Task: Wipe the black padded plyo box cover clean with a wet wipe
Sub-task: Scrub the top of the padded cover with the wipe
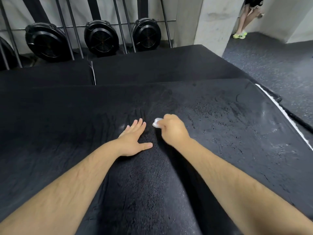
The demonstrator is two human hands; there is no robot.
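Black padded plyo box cover (220, 133) fills the foreground, surface streaked wet. Left hand (133, 139) lies flat on it, fingers straight, grip empty. Right hand (172, 129) just beside, grip curled round a bunched wet wipe (156, 124) pressed on the cover.

Black plyo box cover (220, 133) (glossy wet streaks), white wet wipe (156, 125), speckled grey floor (271, 65), neon-yellow shoes (240, 35)

Way beyond the grip I saw three black round fan housings (101, 38) along the wall. Off to its far right were a concrete pillar (211, 22) and someone's legs (243, 19) in neon shoes (240, 35).
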